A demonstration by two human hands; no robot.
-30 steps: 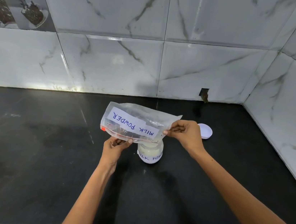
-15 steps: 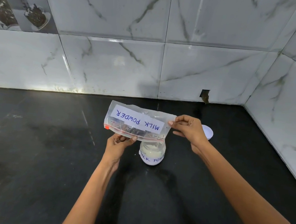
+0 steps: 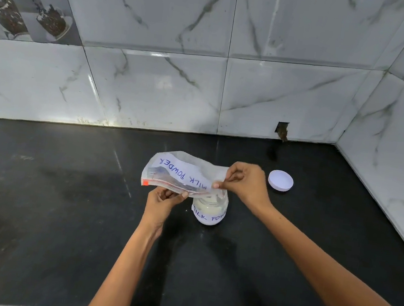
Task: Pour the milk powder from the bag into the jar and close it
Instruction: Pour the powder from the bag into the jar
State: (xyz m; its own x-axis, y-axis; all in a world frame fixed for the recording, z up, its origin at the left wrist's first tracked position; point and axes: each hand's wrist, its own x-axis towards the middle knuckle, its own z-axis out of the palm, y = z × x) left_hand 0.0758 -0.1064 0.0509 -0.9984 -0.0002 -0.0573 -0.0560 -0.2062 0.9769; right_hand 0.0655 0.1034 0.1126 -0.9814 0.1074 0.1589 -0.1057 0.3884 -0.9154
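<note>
Bag (image 3: 182,173) first: a clear plastic zip pouch, held up over the black counter (image 3: 59,211), lying roughly sideways with its zip strip along the lower edge and a small orange tab at the lower left corner. It looks limp and nearly flat, the film slightly cloudy. A white label runs across it, handwritten in blue, "MILK POWDER", and the letters read upside down from where the person stands.

Left hand (image 3: 162,203) comes up from below and pinches the zip edge between thumb and fingers, near the middle of the bag. Right hand (image 3: 245,183) pinches the bag's right end, fingers curled over the film with the thumb under it.

Just beneath the bag's right half stands the jar (image 3: 210,210), upright on the counter and without its lid. It is small, rounded and clear, with pale cream powder inside, and a white band at its base carries blue lettering that begins "MILK POW". The bag's lower edge hangs right over the jar mouth; whether they touch I cannot tell.

Lid (image 3: 280,180), white and round, lies flat on the counter to the right of the right hand, apart from the jar. Marbled white wall tiles (image 3: 281,91) rise behind and to the right.
</note>
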